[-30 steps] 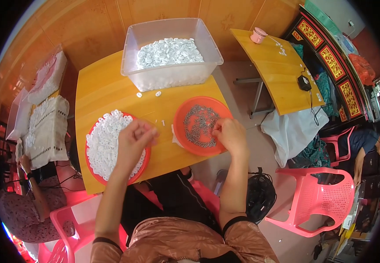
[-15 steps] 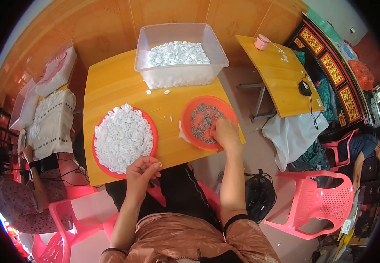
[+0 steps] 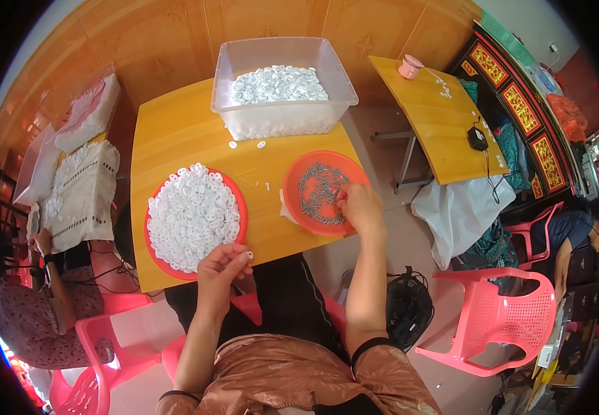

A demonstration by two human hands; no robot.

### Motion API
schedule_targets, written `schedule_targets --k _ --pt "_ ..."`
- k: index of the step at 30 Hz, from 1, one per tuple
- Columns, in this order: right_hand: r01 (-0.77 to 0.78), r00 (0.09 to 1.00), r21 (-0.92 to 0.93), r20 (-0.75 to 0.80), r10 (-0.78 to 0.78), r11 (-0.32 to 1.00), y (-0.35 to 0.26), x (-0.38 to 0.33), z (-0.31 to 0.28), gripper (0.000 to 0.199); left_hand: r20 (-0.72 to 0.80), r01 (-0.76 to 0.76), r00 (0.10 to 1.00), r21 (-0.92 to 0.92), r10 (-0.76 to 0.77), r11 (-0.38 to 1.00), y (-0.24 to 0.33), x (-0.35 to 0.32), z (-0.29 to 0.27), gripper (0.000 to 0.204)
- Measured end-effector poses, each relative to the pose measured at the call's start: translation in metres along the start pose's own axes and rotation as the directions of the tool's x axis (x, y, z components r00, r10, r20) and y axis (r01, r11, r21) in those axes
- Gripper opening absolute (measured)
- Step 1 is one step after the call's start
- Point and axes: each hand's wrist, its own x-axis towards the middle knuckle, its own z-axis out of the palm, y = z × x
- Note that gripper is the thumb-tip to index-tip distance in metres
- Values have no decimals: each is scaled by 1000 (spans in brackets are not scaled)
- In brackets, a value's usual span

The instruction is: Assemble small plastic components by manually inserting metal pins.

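Observation:
My left hand (image 3: pixel 221 271), just off the table's front edge, pinches a small white plastic piece (image 3: pixel 250 255) between thumb and fingers. Beside it, a round red tray (image 3: pixel 244 214) bears a heap of small white oval pieces (image 3: pixel 192 218) with holes. My right hand (image 3: pixel 360 207) reaches over the right side of an orange-red bowl (image 3: pixel 292 207). Its fingers are closed together at the small grey metal screws (image 3: pixel 320 187) spread in the bowl. Whatever is between those fingertips is too small to make out.
A clear plastic bin (image 3: pixel 282 121) holding more white pieces stands at the back of the wooden table (image 3: pixel 168 131). Two loose white pieces lie before it. Pink chairs (image 3: pixel 500 318) stand at both sides. Another person's hand (image 3: pixel 42 241) is at a cloth-covered table on the left.
My right hand has shifted slightly right within the bowl, its fingertips still at the screws. The left hand keeps its pinch, and the white piece now shows more plainly.

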Motion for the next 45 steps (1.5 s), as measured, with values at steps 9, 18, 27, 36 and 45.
schedule_targets --k 9,18,27,36,45 --pt "-77 997 -47 17 78 996 2 -2 -4 11 5 -2 1000 -12 2 1000 -3 0 0 12" --pt "-124 991 -59 47 127 991 -3 2 6 17 4 7 1000 -20 -6 1000 -1 -2 3 12" --pt "-60 996 -103 61 66 993 -19 0 8 17 7 -9 1000 -40 9 999 4 -7 4 11" --pt "-10 996 163 -82 23 987 -22 4 8 14 -20 -30 999 -76 29 997 5 -10 -2 8" --pt "66 972 362 -235 23 930 -22 4 3 9 -26 -34 999 -93 32 995 2 -7 0 8"
